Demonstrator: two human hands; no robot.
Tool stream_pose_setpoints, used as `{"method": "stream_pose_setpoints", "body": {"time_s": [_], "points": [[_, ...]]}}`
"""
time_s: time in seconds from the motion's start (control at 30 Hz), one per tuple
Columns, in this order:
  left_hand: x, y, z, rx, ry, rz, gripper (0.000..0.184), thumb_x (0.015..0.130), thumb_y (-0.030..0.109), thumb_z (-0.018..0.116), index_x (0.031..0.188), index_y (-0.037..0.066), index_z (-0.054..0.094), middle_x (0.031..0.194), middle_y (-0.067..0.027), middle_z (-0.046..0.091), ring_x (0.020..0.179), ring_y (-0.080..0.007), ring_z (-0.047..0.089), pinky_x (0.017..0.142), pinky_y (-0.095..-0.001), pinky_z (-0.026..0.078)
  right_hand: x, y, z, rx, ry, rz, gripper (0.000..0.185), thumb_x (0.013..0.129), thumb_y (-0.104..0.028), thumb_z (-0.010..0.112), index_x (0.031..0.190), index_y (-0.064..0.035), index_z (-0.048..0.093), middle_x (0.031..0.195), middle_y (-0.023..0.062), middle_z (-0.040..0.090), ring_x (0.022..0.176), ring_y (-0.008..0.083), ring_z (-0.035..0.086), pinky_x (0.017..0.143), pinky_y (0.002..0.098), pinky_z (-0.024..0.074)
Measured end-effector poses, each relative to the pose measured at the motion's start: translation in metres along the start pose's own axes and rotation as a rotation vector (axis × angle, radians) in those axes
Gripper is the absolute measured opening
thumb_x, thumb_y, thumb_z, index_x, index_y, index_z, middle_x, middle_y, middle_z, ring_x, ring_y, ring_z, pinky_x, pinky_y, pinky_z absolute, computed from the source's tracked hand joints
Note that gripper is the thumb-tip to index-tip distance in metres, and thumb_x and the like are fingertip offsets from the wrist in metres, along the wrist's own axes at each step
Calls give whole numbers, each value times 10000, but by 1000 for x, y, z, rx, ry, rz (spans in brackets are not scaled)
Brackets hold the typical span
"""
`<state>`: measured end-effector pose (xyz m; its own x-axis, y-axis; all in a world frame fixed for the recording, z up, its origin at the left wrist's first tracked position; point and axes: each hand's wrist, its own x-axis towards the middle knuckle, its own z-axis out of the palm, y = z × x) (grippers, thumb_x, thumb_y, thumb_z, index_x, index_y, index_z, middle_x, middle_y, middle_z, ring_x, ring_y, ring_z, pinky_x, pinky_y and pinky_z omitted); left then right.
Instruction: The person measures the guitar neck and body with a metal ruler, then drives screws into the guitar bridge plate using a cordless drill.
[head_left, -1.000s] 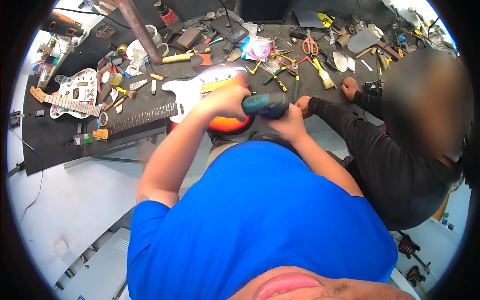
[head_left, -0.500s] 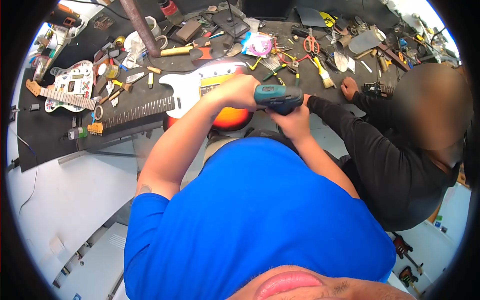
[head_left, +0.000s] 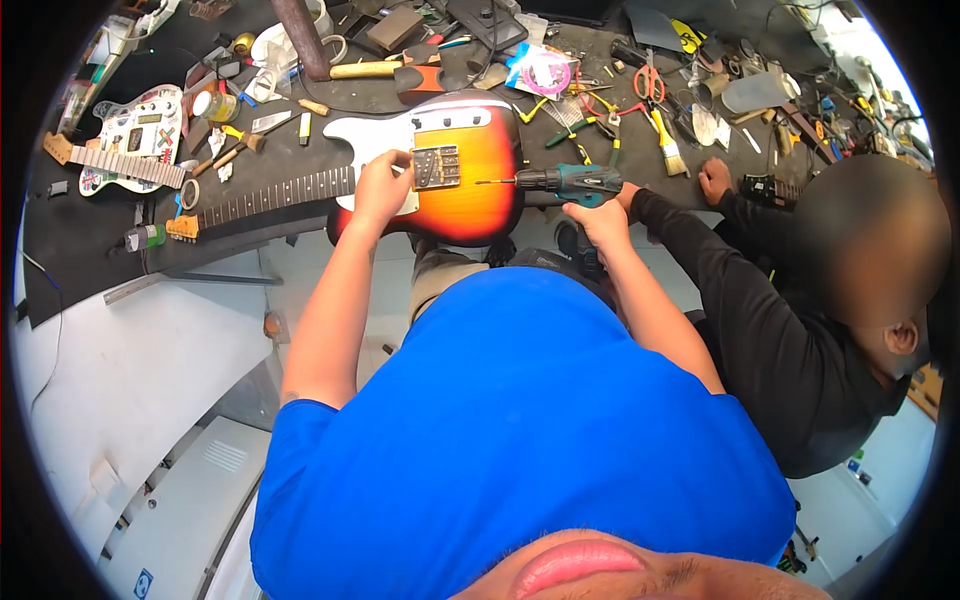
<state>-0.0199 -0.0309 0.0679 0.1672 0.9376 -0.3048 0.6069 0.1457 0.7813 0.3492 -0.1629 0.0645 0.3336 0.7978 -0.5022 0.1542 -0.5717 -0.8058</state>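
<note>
A sunburst electric guitar (head_left: 478, 212) with a white pickguard lies face up at the bench's front edge, its neck (head_left: 275, 203) pointing left. Over the pickguard is my left hand (head_left: 380, 190), its fingers curled together beside the metal bridge (head_left: 436, 167); whatever they may pinch is too small to make out. My right hand (head_left: 602, 225) grips a teal and black cordless drill (head_left: 580, 184) by its handle. The drill lies level past the guitar's right end, its thin bit pointing left above the body, apart from the bridge.
A person in a black sleeve (head_left: 690, 235) sits close on the right, with a hand (head_left: 715, 180) on the bench. Pliers (head_left: 612, 125), a paintbrush (head_left: 668, 145), scissors (head_left: 650, 85) and a hammer (head_left: 370, 70) lie behind the guitar. A stickered white guitar (head_left: 140, 130) lies at left.
My left hand has left the front of the drill and moved left and down to the bridge. The drill has swung so its bit shows, pointing left. The view has shifted slightly.
</note>
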Motion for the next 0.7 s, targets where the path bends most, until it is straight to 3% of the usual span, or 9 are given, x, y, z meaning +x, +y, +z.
{"method": "stream_pose_setpoints", "body": {"time_s": [0.07, 0.1, 0.17, 0.37, 0.63, 0.7], "points": [[-5, -44, 24, 96, 43, 131, 344, 897, 135, 729, 1218, 12, 738, 1142, -179, 741, 1055, -286, 728, 965, -385, 557, 13, 6, 3, -68, 14, 76, 316, 805, -162, 908, 1001, 31, 752, 925, 67, 756, 790, 157, 680, 725, 349, 531], [-10, -52, 36, 229, 83, 258, 337, 883, 137, 720, 1207, 52, 757, 1122, -155, 719, 1072, -301, 702, 965, -454, 544, 17, 9, 5, -120, 27, 117, 322, 801, -167, 914, 988, 37, 748, 925, 71, 757, 790, 159, 682, 724, 349, 529], [-23, -44, 53, 315, 149, 243, 372, 859, 152, 737, 1227, 115, 776, 1226, -133, 656, 1199, -304, 622, 1008, -504, 484, 21, 8, 8, -116, 29, 144, 342, 791, -172, 925, 982, 45, 742, 929, 80, 761, 793, 163, 688, 724, 348, 530], [-36, -40, 75, 318, 171, 120, 491, 821, 200, 771, 1311, 191, 771, 1422, -142, 501, 1348, -340, 454, 1107, -529, 347, 28, -1, 12, 215, -104, 129, 408, 786, -129, 927, 1102, 24, 719, 957, 82, 774, 818, 185, 719, 774, 350, 563], [-39, -33, 73, 351, 140, 102, 538, 802, 215, 772, 1340, 211, 760, 1467, -138, 468, 1380, -339, 424, 1153, -513, 294, 12, -29, -1, 634, -347, 158, 386, 823, -114, 898, 1138, 3, 708, 918, 58, 747, 791, 204, 713, 749, 337, 569], [-41, -32, 72, 356, 136, 101, 548, 800, 212, 771, 1348, 214, 755, 1469, -135, 468, 1382, -337, 423, 1155, -512, 292, 28, -13, -8, 491, -303, 218, 391, 811, -130, 908, 1125, 4, 717, 925, 62, 752, 792, 197, 709, 744, 337, 558]]}}
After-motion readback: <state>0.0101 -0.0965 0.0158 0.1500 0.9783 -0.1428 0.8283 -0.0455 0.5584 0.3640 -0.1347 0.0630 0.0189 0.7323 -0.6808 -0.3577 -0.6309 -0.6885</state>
